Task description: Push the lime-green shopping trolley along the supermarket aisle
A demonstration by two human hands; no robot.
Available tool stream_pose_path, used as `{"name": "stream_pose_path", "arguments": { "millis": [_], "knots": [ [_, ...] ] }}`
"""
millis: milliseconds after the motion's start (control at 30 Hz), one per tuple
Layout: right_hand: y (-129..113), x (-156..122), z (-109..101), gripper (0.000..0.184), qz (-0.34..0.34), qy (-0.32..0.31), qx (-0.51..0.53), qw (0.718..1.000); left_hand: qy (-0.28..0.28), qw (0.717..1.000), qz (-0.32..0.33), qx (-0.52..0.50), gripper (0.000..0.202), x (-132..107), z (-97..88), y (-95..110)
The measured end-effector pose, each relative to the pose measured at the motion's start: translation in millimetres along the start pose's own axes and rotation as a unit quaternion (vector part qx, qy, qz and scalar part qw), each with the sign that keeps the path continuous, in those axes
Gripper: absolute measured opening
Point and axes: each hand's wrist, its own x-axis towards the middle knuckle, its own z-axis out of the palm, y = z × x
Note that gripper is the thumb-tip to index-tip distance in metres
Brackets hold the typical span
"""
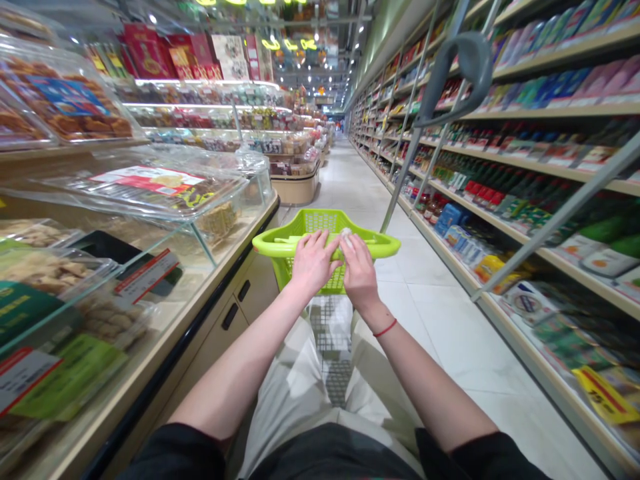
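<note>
A bright green plastic shopping cart (320, 219) with lattice sides stands right in front of me. My left hand (314, 261) lies over its handle (275, 248), fingers bent forward across the bar and thumb towards the right hand. Beside it, my right hand (359, 267) is also at the handle, fingers drawn together. A small white crumpled thing (345, 233) shows at these fingertips; its kind is too small to make out. The two hands nearly meet at the middle of the bar. A red string bracelet (385, 328) circles my right wrist.
Close on the left runs a display counter (235, 267) with glass edges and clear packs of food (170, 180). Shelves of bottles and packets (545, 193) line the right, with a grey ladder (400, 180) leaning there. A tiled aisle (345, 167) leads ahead past more stands (295, 187).
</note>
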Motion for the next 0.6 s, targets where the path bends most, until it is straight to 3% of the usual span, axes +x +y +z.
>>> {"name": "stream_pose_path", "arguments": {
  "millis": [100,233,300,367,600],
  "knots": [
    [25.2,0.5,-17.6,0.050,0.021,-0.007,-0.023,0.999,-0.003,1.000,0.001,-0.006,0.061,-0.3,-0.9,-1.2],
    [66.1,3.4,-44.2,0.041,0.112,0.050,-0.056,0.991,-0.009,1.000,-0.005,-0.008,0.060,0.3,-1.1,-0.4],
    [72.8,5.2,-48.1,0.038,0.142,0.072,-0.059,0.985,-0.008,1.000,-0.005,-0.008,0.060,0.8,-0.7,1.1],
    [65.1,5.9,-43.2,0.036,0.143,0.069,-0.052,0.986,-0.005,1.000,-0.005,-0.008,0.061,1.0,-0.3,2.9],
    [-3.5,4.8,-1.5,0.044,0.042,0.018,-0.009,0.999,0.001,1.000,-0.007,-0.013,0.054,-0.1,-1.1,5.8]
  ]
}}
